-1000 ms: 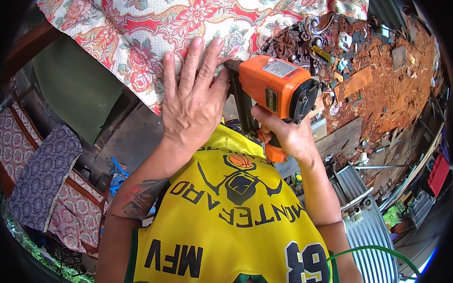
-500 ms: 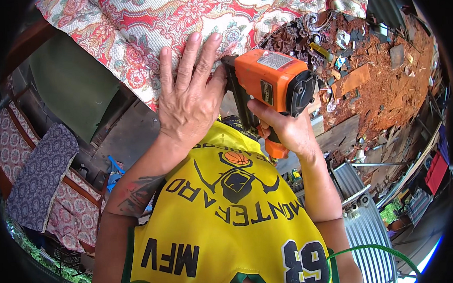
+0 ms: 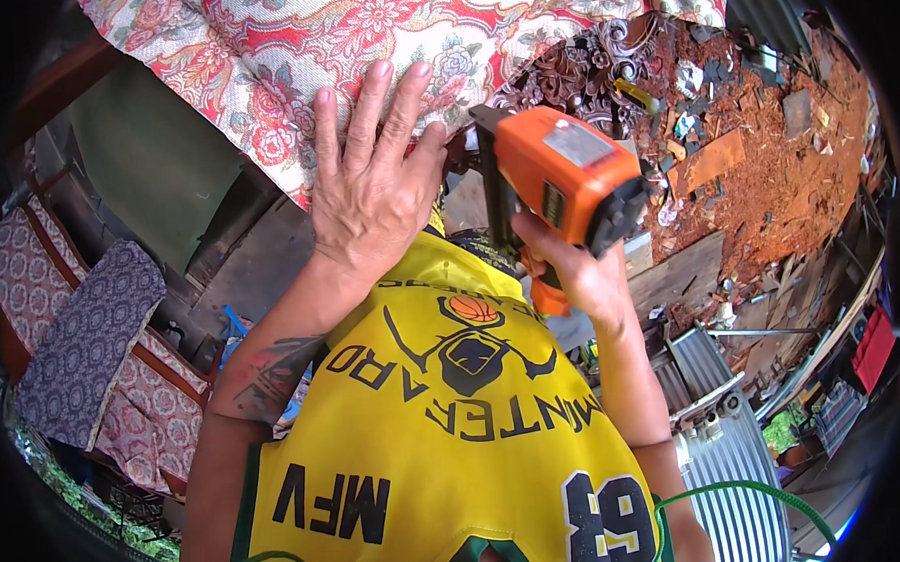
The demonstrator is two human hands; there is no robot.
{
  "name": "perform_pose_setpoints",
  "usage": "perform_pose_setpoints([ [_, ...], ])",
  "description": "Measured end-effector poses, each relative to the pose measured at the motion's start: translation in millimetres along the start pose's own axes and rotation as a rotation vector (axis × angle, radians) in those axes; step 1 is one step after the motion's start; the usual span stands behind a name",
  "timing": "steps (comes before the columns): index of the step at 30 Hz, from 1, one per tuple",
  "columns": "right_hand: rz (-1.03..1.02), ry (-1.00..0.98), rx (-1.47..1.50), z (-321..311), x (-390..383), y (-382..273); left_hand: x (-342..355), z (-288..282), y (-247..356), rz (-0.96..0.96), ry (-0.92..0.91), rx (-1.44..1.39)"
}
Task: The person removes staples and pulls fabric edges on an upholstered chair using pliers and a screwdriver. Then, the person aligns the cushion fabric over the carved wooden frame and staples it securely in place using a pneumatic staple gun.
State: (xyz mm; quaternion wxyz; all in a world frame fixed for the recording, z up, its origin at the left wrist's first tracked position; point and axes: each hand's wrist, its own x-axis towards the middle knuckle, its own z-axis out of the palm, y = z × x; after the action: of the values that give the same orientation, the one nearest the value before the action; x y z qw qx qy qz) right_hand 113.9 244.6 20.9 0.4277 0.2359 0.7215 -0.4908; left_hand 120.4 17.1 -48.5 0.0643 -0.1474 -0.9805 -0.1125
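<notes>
L hand [image 3: 372, 190] is lying spread on floral fabric [image 3: 362, 31]; R hand [image 3: 580, 268] is gripping orange nail gun [image 3: 557, 168] near fabric's edge; prob. positioning for fastening; next move's prob. needing nose seated there.

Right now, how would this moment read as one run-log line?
left grip: spread on floral cloth | right grip: holding orange tool | tool: beside left grip | ground, right: scrap-strewn

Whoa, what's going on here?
Someone in a yellow shirt has their left hand spread at the edge of a flowered cloth, fingers lying on it. The right hand holds an orange power tool by its handle. The tool's nose is close to the cloth; I can't tell if they touch.
</notes>
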Motion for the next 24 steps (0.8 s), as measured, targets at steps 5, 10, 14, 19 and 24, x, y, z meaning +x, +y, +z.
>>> perform_pose_setpoints([
  [5,-0.225,0.048,0.005,-11.8,-7.2,31.5,-5.3,-6.6,1.8,0.002,0.020,0.075],
  [10,-0.396,0.014,0.096,-5.8,-4.8,32.0,-11.1,-13.2,4.1,-0.008,-0.033,0.083],
  [14,-0.505,0.031,0.108,1.0,-4.8,40.0,-6.6,-12.3,9.3,-0.034,-0.075,0.102],
  [19,-0.511,0.024,0.069,5.4,-12.0,53.8,-6.1,-10.0,7.0,0.001,-0.117,0.124],
  [24,-0.539,0.093,0.006,5.1,-21.9,70.0,-3.1,-12.1,11.5,0.006,-0.141,0.161],
])
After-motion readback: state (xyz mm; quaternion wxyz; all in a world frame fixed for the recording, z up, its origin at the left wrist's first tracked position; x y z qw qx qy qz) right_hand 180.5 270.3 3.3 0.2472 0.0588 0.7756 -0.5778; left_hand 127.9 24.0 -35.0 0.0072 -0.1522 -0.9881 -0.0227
